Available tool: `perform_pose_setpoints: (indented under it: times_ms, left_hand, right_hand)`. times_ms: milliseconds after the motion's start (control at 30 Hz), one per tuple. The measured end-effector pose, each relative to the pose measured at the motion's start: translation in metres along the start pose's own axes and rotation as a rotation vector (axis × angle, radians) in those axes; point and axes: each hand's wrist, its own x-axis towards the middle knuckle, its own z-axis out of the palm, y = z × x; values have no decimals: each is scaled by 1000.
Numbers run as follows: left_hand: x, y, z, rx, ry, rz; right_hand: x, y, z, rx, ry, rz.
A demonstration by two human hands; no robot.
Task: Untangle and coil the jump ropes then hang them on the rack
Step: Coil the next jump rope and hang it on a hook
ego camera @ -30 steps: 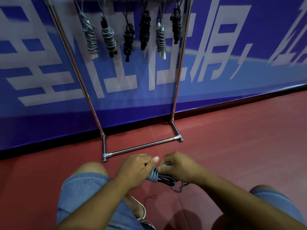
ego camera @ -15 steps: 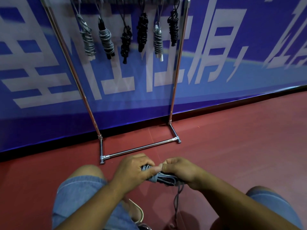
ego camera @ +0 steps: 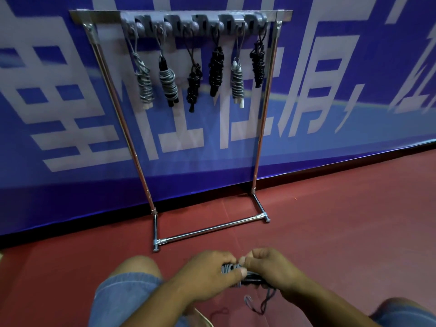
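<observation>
A chrome rack (ego camera: 139, 166) stands on the red floor (ego camera: 342, 220), hard against a blue banner (ego camera: 59, 138) with big pale lettering. Six coiled ropes (ego camera: 215, 72) hang from the grey hook strip (ego camera: 193, 22) on its top bar, filling the stretch from left of the middle to the right post. Each bundle hangs upright with its long axis vertical. From left to right they run grey with white handles, grey with black handles, black, black, grey with white handles, black: three grey and three black.

In front of the rack's front foot bar, a person crouches, two knees in blue denim shorts (ego camera: 122, 293) showing. The left hand (ego camera: 207, 277) wraps its curled fingers round the left end of one more jump rope (ego camera: 232, 270), thumb laid across the coils. That single bundle lies roughly crosswise between the hands, its black handle end pointing right and slightly down. The right hand (ego camera: 271, 270) closes over that end, fingertips pinching at the top of the coils. A loose loop of cord (ego camera: 259, 305) dangles below the right wrist.
</observation>
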Motion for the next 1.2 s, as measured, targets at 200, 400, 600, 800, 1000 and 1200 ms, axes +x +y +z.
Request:
perform_pose_setpoints:
  times_ms: [200, 400, 600, 800, 1000, 1200]
  left_hand:
    - [5, 5, -31, -177, -214, -87]
    - [-2, 15, -39, -196, -223, -46]
    - [-13, 31, -44, -338, -178, 29]
    - [-14, 37, -45, -578, 12, 39]
    - [-5, 37, -37, -650, 274, -102]
    - [-1, 26, -20, -475, 447, -204]
  right_hand:
    - [3, -8, 6, -10, -22, -103]
    - [-2, -20, -3, -55, -117, -126]
    - [-6, -27, -15, 150, -304, 1]
    - [-9, -39, -5, 471, -261, 206]
    - [-9, -35, 5, 349, -136, 292]
    - [-12, -28, 14, -6, -8, 70]
